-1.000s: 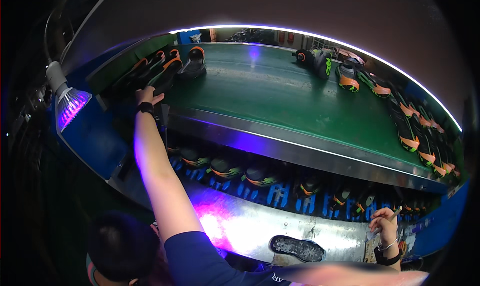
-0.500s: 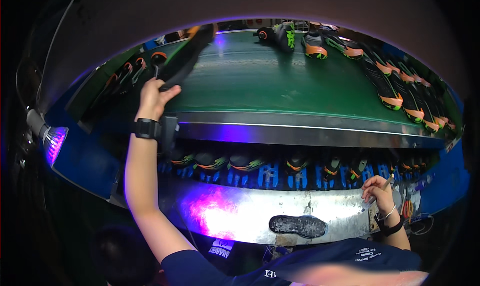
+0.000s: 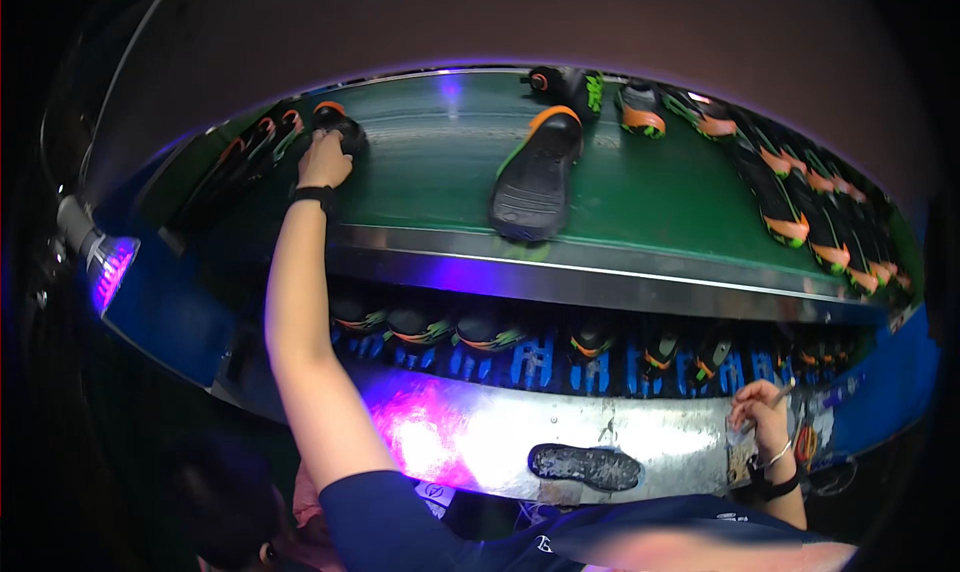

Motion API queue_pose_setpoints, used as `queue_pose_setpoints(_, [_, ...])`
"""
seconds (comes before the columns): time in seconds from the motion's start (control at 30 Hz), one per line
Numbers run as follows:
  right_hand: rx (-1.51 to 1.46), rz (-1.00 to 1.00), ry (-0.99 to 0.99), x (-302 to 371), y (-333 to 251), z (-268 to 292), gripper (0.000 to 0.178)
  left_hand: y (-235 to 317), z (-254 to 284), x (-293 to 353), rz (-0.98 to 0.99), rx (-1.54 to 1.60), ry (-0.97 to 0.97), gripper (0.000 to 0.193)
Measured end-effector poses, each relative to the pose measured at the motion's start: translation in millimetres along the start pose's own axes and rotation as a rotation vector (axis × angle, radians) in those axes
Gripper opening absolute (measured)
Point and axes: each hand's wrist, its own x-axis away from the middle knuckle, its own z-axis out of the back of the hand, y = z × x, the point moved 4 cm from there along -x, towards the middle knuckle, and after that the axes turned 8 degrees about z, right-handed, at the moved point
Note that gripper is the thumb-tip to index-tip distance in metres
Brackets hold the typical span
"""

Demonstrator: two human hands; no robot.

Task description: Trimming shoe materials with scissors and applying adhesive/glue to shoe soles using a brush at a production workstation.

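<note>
A light, stiff black shoe [image 3: 338, 127] is grasped by the left hand [image 3: 323, 160]; the right hand [image 3: 758, 412] pinches a thin stick [image 3: 779, 394].

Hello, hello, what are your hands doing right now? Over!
Left hand gripping a black shoe on the green belt. Right hand holding a thin stick. Sole-up shoe lies apart.

1 head-worn fisheye looks down over the green conveyor [image 3: 430, 187], close.

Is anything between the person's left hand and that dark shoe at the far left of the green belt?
No. The left hand already rests on the dark shoe on the green belt; nothing visible lies between them.
</note>
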Motion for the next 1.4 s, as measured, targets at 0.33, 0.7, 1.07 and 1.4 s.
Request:
queue_pose_setpoints(0.33, [0.031, 0.007, 0.103, 11, 6, 1, 0.015, -57, -84, -60, 0.213, 0.009, -0.280, 0.053])
queue_pose_setpoints(0.7, [0.007, -0.030, 0.000, 6, 7, 4, 0.016, -31, -44, -31, 0.204, -0.090, -0.009, 0.029])
queue_pose_setpoints(1.07, [-0.042, -0.036, -0.186, 1, -7, -9, 0.017, 132, 84, 126, -0.441, 0.465, 0.201, 0.019])
queue_pose_setpoints(1.4, [-0.072, -0.035, -0.224, 5, 2, -2, 0.018, 178, 67, 179, -0.533, 0.476, 0.016, 0.029])
